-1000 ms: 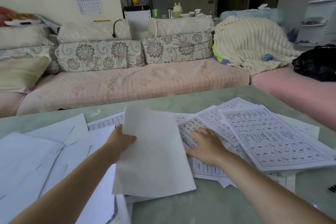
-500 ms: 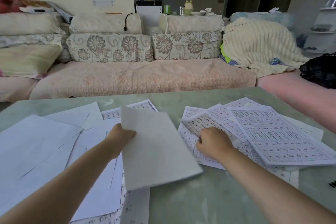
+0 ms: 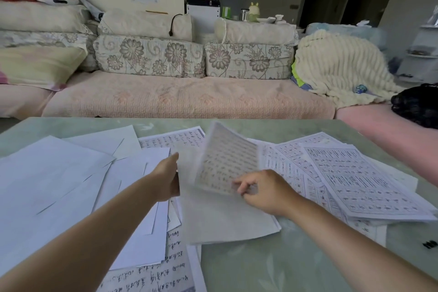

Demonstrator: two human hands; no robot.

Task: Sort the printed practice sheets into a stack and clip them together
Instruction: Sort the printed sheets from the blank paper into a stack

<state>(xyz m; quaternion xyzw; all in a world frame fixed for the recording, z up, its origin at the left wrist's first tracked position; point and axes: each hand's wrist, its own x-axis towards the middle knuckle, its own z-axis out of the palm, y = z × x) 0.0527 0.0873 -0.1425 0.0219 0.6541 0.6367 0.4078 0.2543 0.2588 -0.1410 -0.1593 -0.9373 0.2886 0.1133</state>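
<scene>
My left hand (image 3: 167,179) holds the left edge of a small stack of sheets (image 3: 225,218), blank side up, in the middle of the table. My right hand (image 3: 265,191) pinches the lower corner of a printed practice sheet (image 3: 227,161) and lifts it, tilted and blurred, over that stack. To the right, more printed sheets (image 3: 355,180) lie fanned out. Blank-side-up sheets (image 3: 59,185) spread over the table's left half. A handwritten sheet (image 3: 156,272) shows at the bottom.
The pale green table (image 3: 272,265) has bare surface at front right, where a black clip (image 3: 430,243) lies near the right edge. A pink sofa (image 3: 184,99) with floral cushions and a cream blanket (image 3: 339,66) stands behind the table.
My right hand has picked one printed sheet off the right-hand spread and swung it left over the stack. My left hand still holds the stack's edge. The camera has tilted slightly.
</scene>
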